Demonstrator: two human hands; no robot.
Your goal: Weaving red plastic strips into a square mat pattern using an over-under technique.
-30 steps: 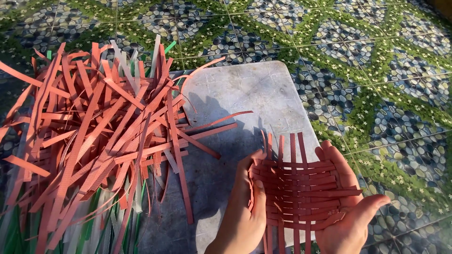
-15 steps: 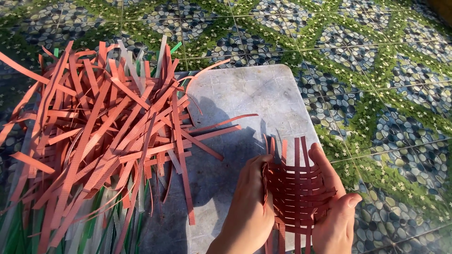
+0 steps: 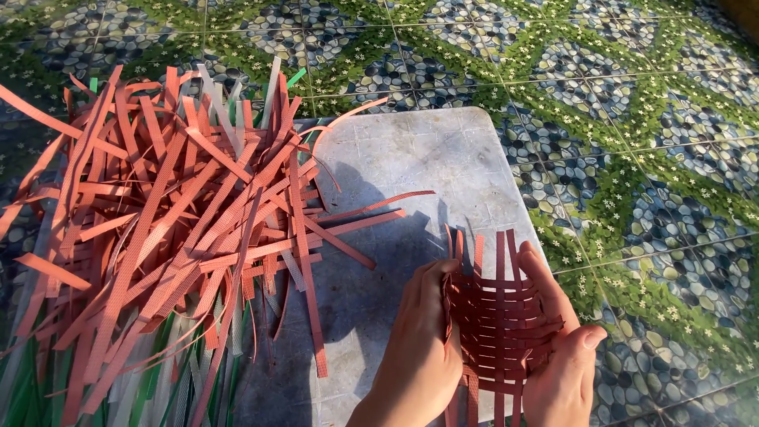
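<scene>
Weaving in progress: a person's left hand [image 3: 423,348] and right hand [image 3: 561,348] cup a half-made mat [image 3: 500,328] of red-brown strips at the near right edge of a grey table [image 3: 411,166]. Both hands are partly curled, pressing the mat's two sides, its loose upright ends standing free above. The next move seems to call for another strip from the pile [image 3: 174,221] lying to the left.
</scene>
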